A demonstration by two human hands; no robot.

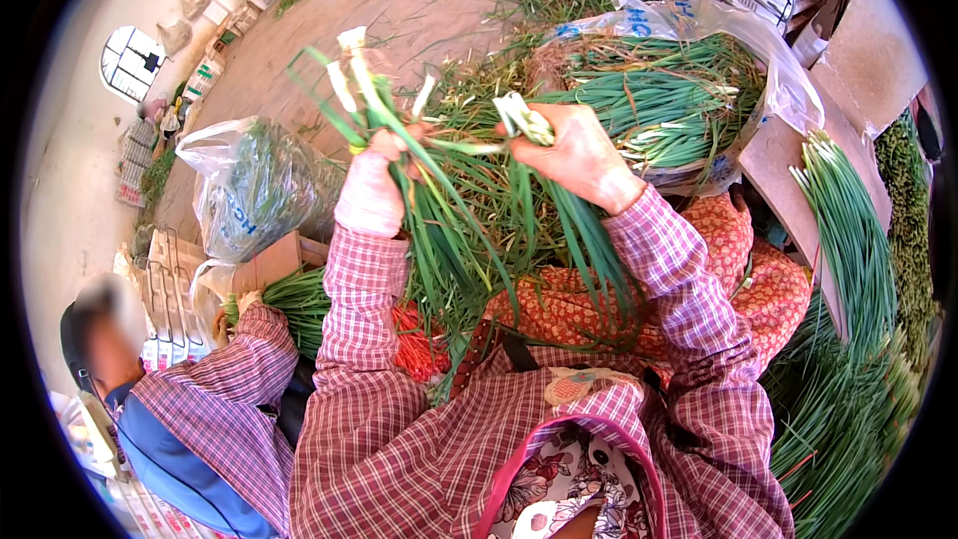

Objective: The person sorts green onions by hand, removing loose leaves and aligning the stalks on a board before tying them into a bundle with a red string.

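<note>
My left hand (374,185) is closed around a loose bunch of garlic chives (451,240), its pale stem ends pointing up and long leaves hanging over my lap. Some leaves in it are bent and crossed. To its right, my right hand (584,152) grips a smaller bundle of garlic chives (589,245), white ends gathered at the thumb and green leaves drooping below the fist. The hands are apart at about the same height. Beneath them lie scattered trimmed leaves (479,175). Red ties (421,344) sit by my left forearm.
A plastic-lined basket (733,165) of chives stands ahead on the right. Neat chives (848,230) lie across a board (788,175), with a larger heap (848,419) below. A clear bag of greens (264,185) stands left. A co-worker's sleeve (225,369) reaches toward more chives nearby.
</note>
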